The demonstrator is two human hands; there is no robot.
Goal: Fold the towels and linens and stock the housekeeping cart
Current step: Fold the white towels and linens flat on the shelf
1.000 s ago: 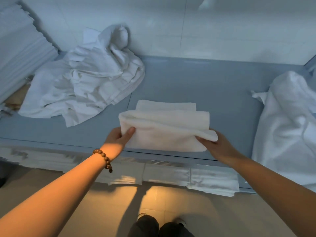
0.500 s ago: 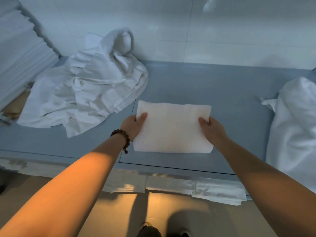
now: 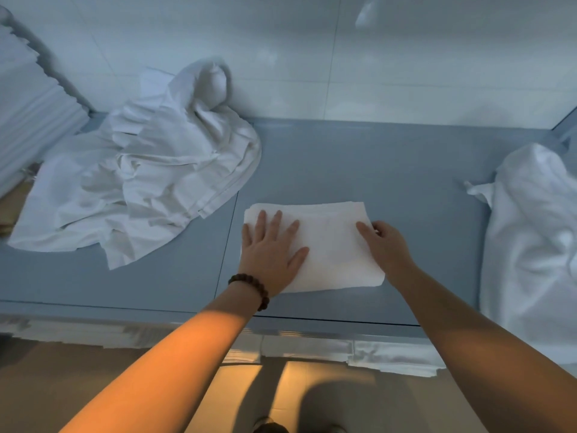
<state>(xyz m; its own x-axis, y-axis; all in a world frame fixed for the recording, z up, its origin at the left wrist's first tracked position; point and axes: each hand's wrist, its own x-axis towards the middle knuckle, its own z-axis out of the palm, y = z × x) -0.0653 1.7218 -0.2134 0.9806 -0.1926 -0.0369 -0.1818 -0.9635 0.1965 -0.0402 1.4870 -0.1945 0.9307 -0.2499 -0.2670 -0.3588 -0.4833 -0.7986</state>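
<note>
The folded towel is laid flat as a white rectangle on the grey-blue table, near the front edge and slightly right of a seam in the surface.

The left hand is placed palm-down on the towel's left half, with the fingers straight and spread; nothing is gripped. A dark beaded bracelet is worn on that wrist. The right hand is set at the towel's right edge – the thumb is laid on top and the fingers are curled at the edge, so that the edge is pinched.

To the left of the towel, apart from it, a crumpled white sheet is heaped on the table and reaches back to the tiled wall. At the far right a second loose pile of white linen is draped over the table's end. At the upper left a tall stack of folded linens is seen edge-on.

Below the table's front edge, a lower shelf is partly visible – folded white items are stored on it in a row. Their kind cannot be told.
</note>
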